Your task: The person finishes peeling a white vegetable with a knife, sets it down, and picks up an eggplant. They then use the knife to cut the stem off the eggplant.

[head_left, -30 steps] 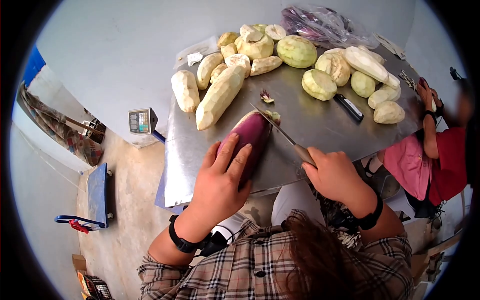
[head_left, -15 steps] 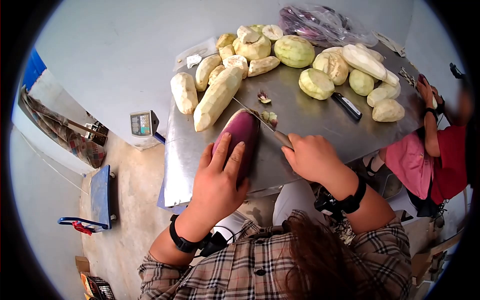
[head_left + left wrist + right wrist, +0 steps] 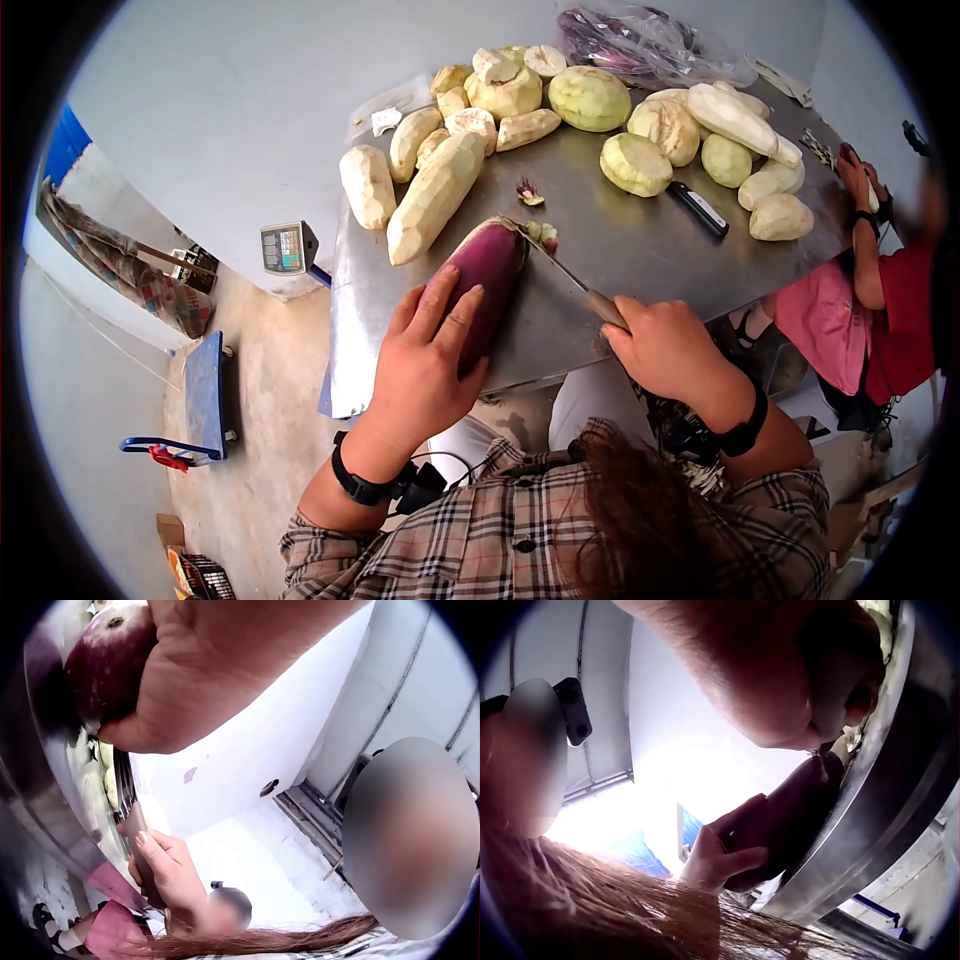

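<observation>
A purple eggplant [image 3: 492, 270] lies on the metal table, its far end showing a pale peeled strip. My left hand [image 3: 425, 345] holds it from above, fingers spread along the top and thumb at the near side. In the left wrist view the palm wraps the eggplant's rounded end [image 3: 112, 660]. My right hand [image 3: 668, 345] grips a knife [image 3: 605, 308] by its brown handle. The thin blade points forward and left, its tip at the eggplant's far end. Right beside that end sits a pale green stem piece [image 3: 542, 236], with a small purple scrap [image 3: 529, 192] farther back.
Peeled eggplants [image 3: 435, 200] lie at the table's back left, with more peeled pieces [image 3: 637, 165] at the back right. A black-handled tool [image 3: 698, 209] lies near them. Behind is a plastic bag [image 3: 650, 45] of eggplants. Another person [image 3: 880, 290] sits at the right.
The knife slid forward and left across the eggplant's far end, then drew back to the right. The left hand stays on the eggplant, which shifted slightly left in view.
</observation>
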The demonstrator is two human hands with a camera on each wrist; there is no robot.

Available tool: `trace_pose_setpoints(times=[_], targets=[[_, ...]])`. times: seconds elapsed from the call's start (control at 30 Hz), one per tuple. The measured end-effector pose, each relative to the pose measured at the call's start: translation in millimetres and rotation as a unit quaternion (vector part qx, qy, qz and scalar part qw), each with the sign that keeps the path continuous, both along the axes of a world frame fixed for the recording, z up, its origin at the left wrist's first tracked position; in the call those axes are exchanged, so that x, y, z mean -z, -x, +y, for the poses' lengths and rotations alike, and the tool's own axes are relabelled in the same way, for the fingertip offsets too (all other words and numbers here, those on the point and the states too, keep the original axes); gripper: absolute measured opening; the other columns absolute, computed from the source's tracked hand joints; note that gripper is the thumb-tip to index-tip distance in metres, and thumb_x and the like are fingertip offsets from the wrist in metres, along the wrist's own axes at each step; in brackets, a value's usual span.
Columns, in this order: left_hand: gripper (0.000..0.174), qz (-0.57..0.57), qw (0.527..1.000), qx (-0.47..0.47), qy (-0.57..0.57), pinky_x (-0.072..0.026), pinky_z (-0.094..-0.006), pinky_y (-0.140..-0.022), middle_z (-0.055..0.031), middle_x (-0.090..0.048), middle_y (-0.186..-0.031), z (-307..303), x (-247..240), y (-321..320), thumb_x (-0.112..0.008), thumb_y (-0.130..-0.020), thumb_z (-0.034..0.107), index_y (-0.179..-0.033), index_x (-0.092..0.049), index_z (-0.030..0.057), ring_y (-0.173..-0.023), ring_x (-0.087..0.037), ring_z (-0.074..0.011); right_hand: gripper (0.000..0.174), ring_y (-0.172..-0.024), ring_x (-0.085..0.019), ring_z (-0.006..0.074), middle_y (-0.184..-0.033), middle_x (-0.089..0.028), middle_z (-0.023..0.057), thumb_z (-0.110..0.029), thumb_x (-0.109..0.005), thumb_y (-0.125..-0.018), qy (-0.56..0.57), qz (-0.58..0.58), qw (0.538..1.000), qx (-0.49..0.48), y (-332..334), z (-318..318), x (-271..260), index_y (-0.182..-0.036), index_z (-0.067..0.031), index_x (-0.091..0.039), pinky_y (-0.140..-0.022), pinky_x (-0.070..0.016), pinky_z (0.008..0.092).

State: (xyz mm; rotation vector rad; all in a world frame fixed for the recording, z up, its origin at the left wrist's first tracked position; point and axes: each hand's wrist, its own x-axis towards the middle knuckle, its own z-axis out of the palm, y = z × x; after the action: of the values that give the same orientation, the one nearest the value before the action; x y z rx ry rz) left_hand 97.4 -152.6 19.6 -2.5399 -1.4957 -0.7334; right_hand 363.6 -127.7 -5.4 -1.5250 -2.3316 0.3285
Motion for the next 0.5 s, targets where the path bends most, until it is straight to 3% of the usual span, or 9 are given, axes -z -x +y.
trace_pose_setpoints(times=[0.5], targets=[[0.068, 0.008, 1.000, -0.011, -0.027, -0.0432, -0.0478, -0.103, -0.0255, -0.050, -0.135, 0, 7, -3, -0.077, -0.062, 0.011, -0.127, -0.057, 0.0017, -0.118, -0.052, -0.0424, 0.029, -0.070, -0.062, 0.0440, -0.073, -0.064, 0.0222, -0.031, -0.060, -0.091, -0.012, 0.013, 0.999, 0.042, 53, 48, 9, -0.087, -0.0019, -0.061, -0.067, -0.0495, 0.0528]])
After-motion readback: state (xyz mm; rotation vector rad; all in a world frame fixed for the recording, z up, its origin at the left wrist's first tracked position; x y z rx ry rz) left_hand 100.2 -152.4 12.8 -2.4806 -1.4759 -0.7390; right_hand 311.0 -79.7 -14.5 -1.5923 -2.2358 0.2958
